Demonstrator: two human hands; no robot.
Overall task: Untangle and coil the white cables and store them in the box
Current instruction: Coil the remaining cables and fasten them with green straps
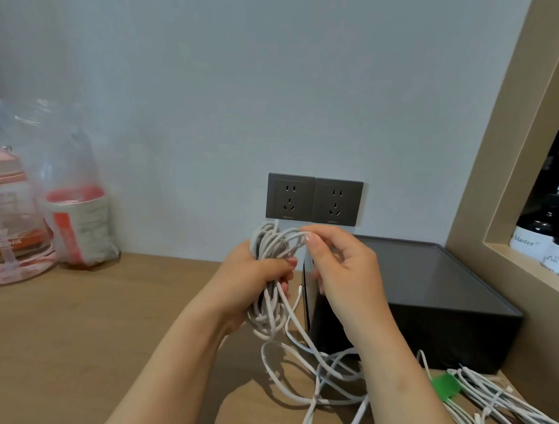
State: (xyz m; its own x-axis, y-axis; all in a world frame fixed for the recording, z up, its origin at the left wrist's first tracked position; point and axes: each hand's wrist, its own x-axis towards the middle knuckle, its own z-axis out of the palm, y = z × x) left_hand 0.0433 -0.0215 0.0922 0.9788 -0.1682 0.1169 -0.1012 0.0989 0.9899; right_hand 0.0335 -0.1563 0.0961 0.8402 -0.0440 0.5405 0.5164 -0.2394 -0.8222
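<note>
White cable coil (pixel 269 294) is held in mid-air over the desk (pixel 106 332), just in front of the box's near-left corner, loops gathered into a long oval. Left hand (pixel 253 274) grips it round the middle, fingers & thumb curled on the strands. Right hand (pixel 343 272) pinches one strand at the top of the loops betw. thumb & forefinger, other fingers loosely curled. Loose tail (pixel 312 373) drops from the coil & sprawls in slack curves on the desk, running off the bottom edge.

Step, as I read it: coiling, part done. Several turns are made, w/ a good length left to wind. Next move prob. calls for the right hand to slide down the tail, lift another loop & lay it over the top w/o twist, left hand pinning the turns. Crossings in the tail may need freeing first.

Coil's long axis runs approx. vertical, slightly tilted: top end toward the wall sockets (pixel 314 200), bottom end hanging toward the desk.

Black box (pixel 428 298) stands right of the hands, against the wall; can't tell if its top is a lid or open. Second bundle (pixel 503 410) w/ green tie (pixel 445 385) lies on the desk in front of it. Plastic bag (pixel 74 187) far left.
</note>
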